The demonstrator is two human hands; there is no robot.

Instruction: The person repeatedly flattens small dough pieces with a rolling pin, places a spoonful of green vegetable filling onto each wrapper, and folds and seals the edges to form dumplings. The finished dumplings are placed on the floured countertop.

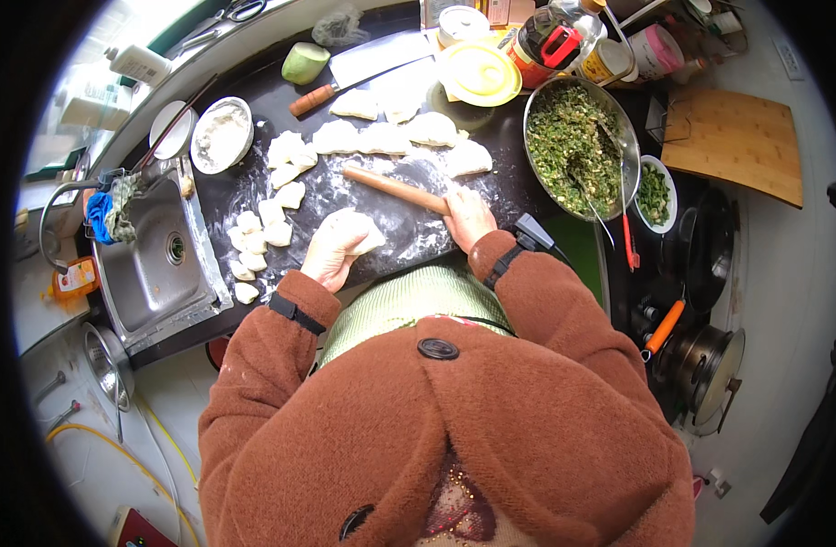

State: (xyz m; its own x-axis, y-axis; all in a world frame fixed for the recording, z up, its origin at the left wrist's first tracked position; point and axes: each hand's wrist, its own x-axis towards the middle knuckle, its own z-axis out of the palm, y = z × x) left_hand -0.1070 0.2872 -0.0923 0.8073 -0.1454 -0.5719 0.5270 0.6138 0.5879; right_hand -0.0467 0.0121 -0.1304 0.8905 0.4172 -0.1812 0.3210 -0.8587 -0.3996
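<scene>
My left hand (pixel 325 256) holds a flattened piece of dough (pixel 371 236) near the counter's front edge. In my right hand (pixel 470 220) is the near end of a wooden rolling pin (pixel 390 186), which lies slanted across the floured black counter (pixel 404 229). Small lumps of dough (pixel 254 241) are scattered left of my left hand. Beyond the pin runs a row of plump, closed dough pieces (pixel 383 139). To the right, a large steel bowl (pixel 529 147) holds chopped green filling (pixel 568 137) with utensils standing in it.
A cleaver (pixel 380 60) and a cut green vegetable (pixel 305 63) lie at the back. A flour bowl (pixel 221 135) stands beside the steel sink (pixel 148 267). On the right are a bowl of chopped greens (pixel 655 195), a wooden board (pixel 735 143), a black pan (pixel 708 253) and a lidded pot (pixel 705 376).
</scene>
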